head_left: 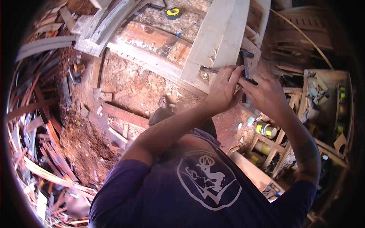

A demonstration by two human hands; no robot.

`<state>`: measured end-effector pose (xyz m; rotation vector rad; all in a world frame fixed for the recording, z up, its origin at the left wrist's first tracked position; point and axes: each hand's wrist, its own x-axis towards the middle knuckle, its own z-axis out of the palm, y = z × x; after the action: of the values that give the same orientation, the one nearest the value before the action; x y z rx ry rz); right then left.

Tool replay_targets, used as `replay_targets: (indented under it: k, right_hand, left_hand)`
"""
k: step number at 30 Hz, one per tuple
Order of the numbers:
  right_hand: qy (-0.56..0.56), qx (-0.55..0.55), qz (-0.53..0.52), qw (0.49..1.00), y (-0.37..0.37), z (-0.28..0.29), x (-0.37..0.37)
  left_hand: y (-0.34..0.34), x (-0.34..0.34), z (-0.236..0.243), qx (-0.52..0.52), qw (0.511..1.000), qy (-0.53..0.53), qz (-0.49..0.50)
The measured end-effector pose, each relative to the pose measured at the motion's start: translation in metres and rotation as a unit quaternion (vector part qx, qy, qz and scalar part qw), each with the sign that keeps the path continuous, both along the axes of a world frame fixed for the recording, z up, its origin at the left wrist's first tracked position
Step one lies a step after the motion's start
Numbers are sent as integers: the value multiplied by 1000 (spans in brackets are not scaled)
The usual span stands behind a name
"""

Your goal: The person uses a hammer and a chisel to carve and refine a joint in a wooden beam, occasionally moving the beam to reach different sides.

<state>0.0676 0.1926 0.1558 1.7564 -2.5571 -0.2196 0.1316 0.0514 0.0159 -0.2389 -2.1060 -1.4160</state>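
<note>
A slim dark chisel-like tool (210, 70) lies crosswise between my two hands, its thin end at the notched end of a pale wooden board (216, 34). My left hand (225, 89) is closed around its middle, close to the board's end. Farther right, my right hand (266, 95) grips the tool's dark rear end. My fingers cover part of the shaft, so its exact kind is hard to make out. Just beyond my hands a dark bar clamp (247, 54) stands against the boards.
A yellow and black tape measure (173, 13) lies at the far side, near a blue pen (178, 35). Slotted timber (146, 67) crosses the bench. At right, a wooden shelf box (306, 89) holds several cans (266, 130). Scrap wood (49, 144) and shavings pile up at left.
</note>
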Motion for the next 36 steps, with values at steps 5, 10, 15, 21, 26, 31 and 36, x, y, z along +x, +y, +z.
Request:
replay_targets:
  k: [5,10,15,21,26,31,36]
  right_hand:
    - [-9,58,41,997,-1,9,-14]
    - [12,76,66,995,-3,1,-19]
    - [14,73,76,994,-3,1,-14]
    - [23,55,92,994,-15,12,-18]
    - [20,61,98,993,-26,21,-19]
    - [30,63,92,993,-30,21,-15]
    - [23,62,73,995,-25,15,-11]
  left_hand:
    - [16,-17,-8,0,998,14,63]
    - [33,-19,-21,29,989,-12,148]
    - [34,-26,-31,46,985,67,150]
    - [38,-33,-29,38,978,65,196]
    - [30,-36,-26,65,979,58,184]
    - [27,-33,-27,58,978,81,184]
    - [28,-29,-30,38,982,61,175]
